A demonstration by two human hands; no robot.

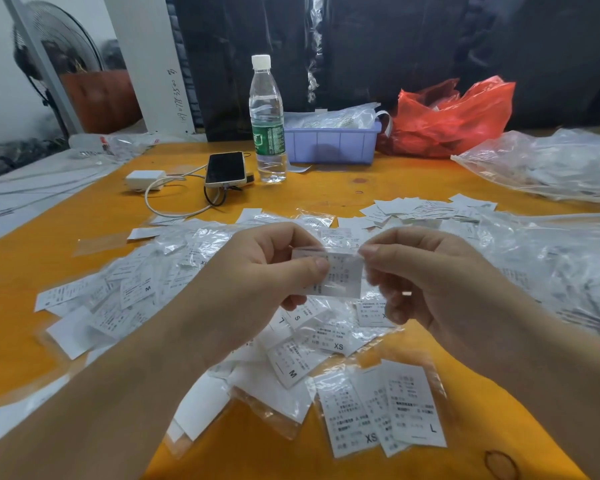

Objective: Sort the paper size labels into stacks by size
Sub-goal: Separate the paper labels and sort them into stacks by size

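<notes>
Right, head view, the only one. Your left hand [257, 271] pinches the left edge of a small white printed paper size label in a clear plastic sleeve [340, 277], thumb on top, fingers curled behind. Your right hand [426, 271] pinches the sleeve's upper right corner between thumb and forefinger; the other fingers curl loosely below it. The label hangs in the air between both sets of fingertips, above the heap.

The size letter on the held label is blurred, cannot read it. My read: you're at the identify step, or working the label out of the sleeve; cannot tell which.

To do it well:
- Tilt the bottom edge toward you. On the loose labels the size letter sits at the lower corner, as on the white L label [414, 403] and the XS label [347, 417] lying below your right wrist.
- Keep your thumbs off that corner.
- Keep the pinch light; the sleeve looks slippery and creases easily.

Directly under your fingers lies the mixed heap of white labels and crinkled clear sleeves [146, 289], with M, S and XS showing, unsorted. Beyond your right fingertips sits a looser group of white labels [420, 209]. It may be a stack, but I can't confirm its size. Read before you drop.
</notes>
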